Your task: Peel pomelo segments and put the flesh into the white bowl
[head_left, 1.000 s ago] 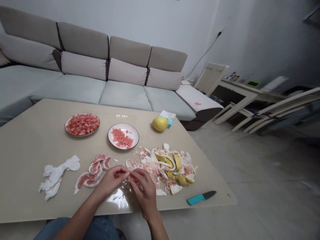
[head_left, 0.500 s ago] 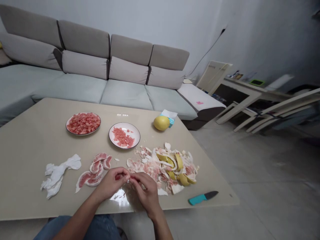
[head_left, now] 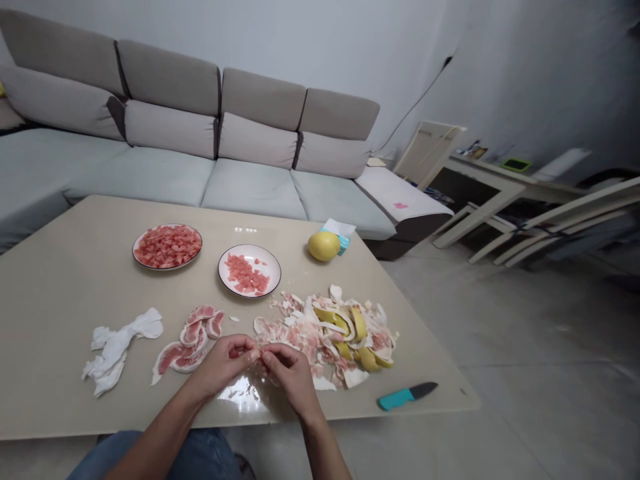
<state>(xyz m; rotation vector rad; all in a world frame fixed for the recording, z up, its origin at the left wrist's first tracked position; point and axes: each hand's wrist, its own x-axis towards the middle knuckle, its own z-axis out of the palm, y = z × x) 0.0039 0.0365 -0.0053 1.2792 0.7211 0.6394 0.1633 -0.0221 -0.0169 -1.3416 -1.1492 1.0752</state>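
Note:
My left hand (head_left: 223,363) and my right hand (head_left: 290,373) meet over the near edge of the beige table (head_left: 60,280), fingers curled and pinching a small pink piece of pomelo (head_left: 259,355) between them. Several peeled pomelo segments (head_left: 187,343) lie just left of my hands. A heap of yellow rind and white membrane scraps (head_left: 335,333) sits to the right. Beyond it are a small white plate (head_left: 249,270) with some pink flesh bits and a fuller plate (head_left: 167,246) further left.
A crumpled white tissue (head_left: 120,347) lies at the left. A knife with a teal handle (head_left: 406,395) rests near the table's right front edge. A whole yellow pomelo (head_left: 323,245) and a tissue pack sit at the back right. A grey sofa (head_left: 200,153) stands behind the table.
My hands have drawn slightly closer together and the right fingers have curled in more on the piece. The view shifted a little; nothing else on the table moved.

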